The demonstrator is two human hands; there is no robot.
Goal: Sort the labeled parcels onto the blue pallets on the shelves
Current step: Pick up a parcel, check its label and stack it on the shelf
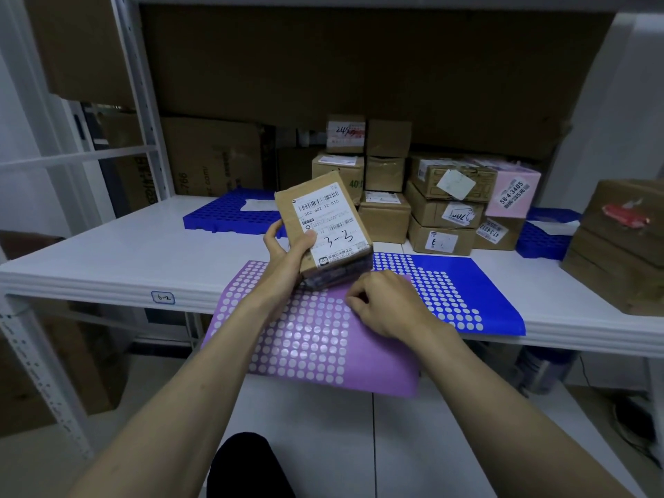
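My left hand [284, 246] grips a small brown parcel [323, 221] with a white barcode label and a handwritten "3-3", held tilted above the shelf's front edge. Below it lies a purple sheet of white round stickers [309, 339], overhanging the shelf. My right hand [384, 303] rests on that sheet with fingers curled at a sticker; whether it pinches one is unclear. A blue sticker sheet [467, 292] lies beside it. Blue pallets sit on the shelf at back left [222, 213] and right [542, 239].
A stack of labeled brown and pink parcels [442, 199] stands on the white shelf [125, 253] at the back middle. A large brown box [621, 246] sits at the right edge. Big cartons line the rear. A shelf tag reads "6-2" [162, 297].
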